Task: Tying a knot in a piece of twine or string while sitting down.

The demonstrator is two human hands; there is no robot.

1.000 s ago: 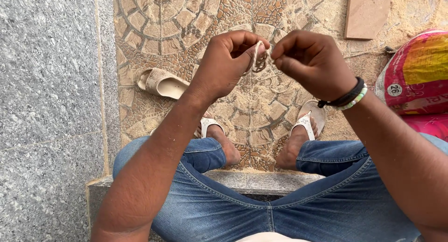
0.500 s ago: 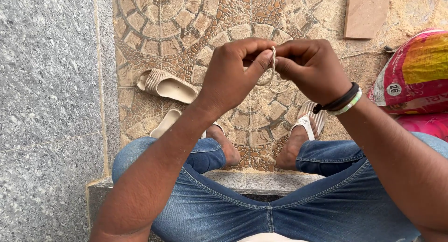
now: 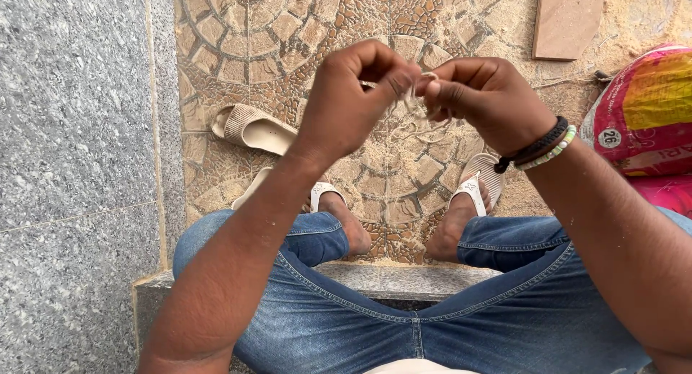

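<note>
Both hands are raised in front of me, fingertips pinched together. My left hand (image 3: 357, 96) and my right hand (image 3: 484, 100) each grip a thin pale strand or small loop (image 3: 420, 85), most of which is hidden by my fingers. Dark and beaded bracelets (image 3: 539, 149) circle my right wrist. I sit on a stone step in blue jeans (image 3: 404, 309), feet in white sandals on patterned paving below.
A grey granite slab (image 3: 72, 129) runs along the left. A loose beige slipper (image 3: 252, 127) lies on the paving (image 3: 288, 28). A brown tile (image 3: 566, 19) lies on sawdust at the top right, and a colourful sack (image 3: 649, 114) stands at the right edge.
My hands have stayed together at the small pale strand, with the fingers shifting their pinch on it. The view has tilted slightly; my feet and the slipper have not moved.
</note>
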